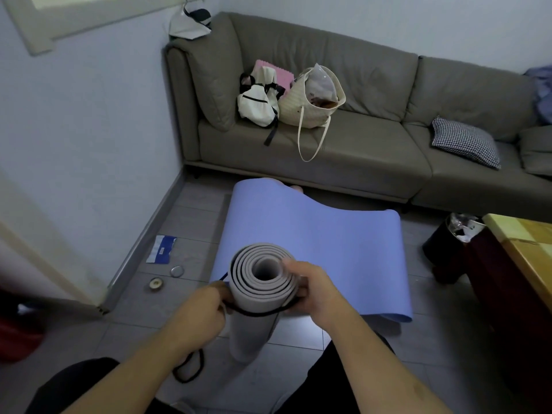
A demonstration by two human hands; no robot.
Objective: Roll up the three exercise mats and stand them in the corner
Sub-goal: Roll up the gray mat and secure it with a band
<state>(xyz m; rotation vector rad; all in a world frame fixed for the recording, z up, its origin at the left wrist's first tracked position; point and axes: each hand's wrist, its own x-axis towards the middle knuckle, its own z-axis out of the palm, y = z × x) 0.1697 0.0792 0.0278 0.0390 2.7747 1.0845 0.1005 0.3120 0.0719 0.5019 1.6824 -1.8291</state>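
Between the person's knees, on the grey tiled floor [143, 312], a tightly rolled grey foam exercise mat [263, 276] stands on end. The right hand [316, 291] curls its fingers round the roll's top edge, while the left hand [206, 309] pinches a thin black cord strap [257, 312] looped round the roll. Just behind lies a flat lavender-blue exercise mat [313, 243], its far edge curling up before a grey-brown leather sofa [358, 144] that carries a cream tote bag [310, 100].

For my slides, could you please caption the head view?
Both hands fasten a black strap around an upright rolled grey mat; a blue mat lies unrolled.
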